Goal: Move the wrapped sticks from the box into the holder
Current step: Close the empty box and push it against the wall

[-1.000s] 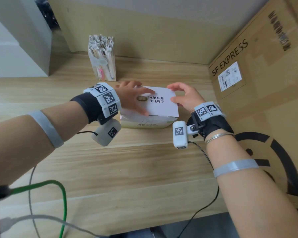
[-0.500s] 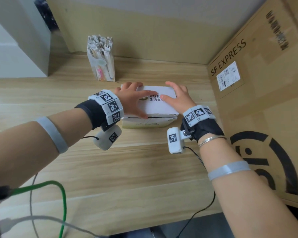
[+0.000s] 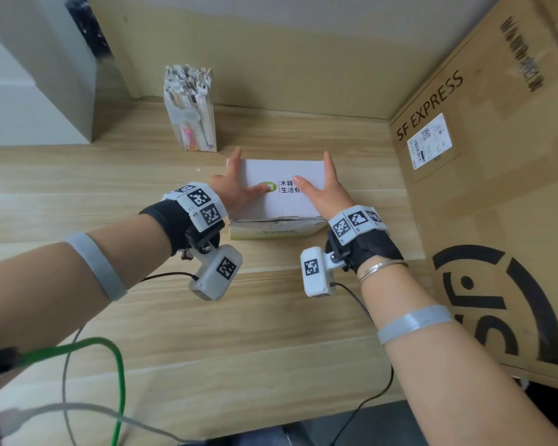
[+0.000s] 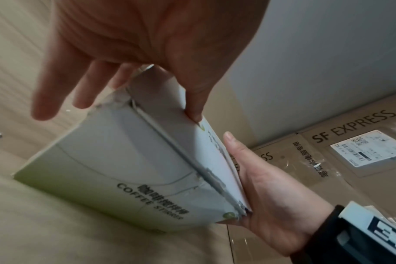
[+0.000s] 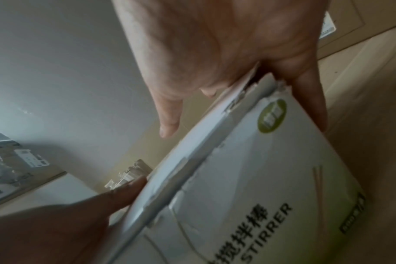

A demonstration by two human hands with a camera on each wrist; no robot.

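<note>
A white coffee-stirrer box lies on the wooden table with its lid down, so any sticks inside are hidden. My left hand rests on its left end, thumb on the lid and straight fingers down the side. My right hand mirrors it at the right end. The left wrist view has the box between my left hand and right hand. From the right wrist, the box sits under my right hand. A clear holder packed with wrapped sticks stands behind the box.
A large SF EXPRESS carton walls off the right side. A white block stands at the back left. A green cable and grey cables loop near the table's front left edge. A small paper scrap lies left of the box.
My right hand left the lid's right edge, and both hands slid from the lid top out to the box's ends. The lid now lies flat.
</note>
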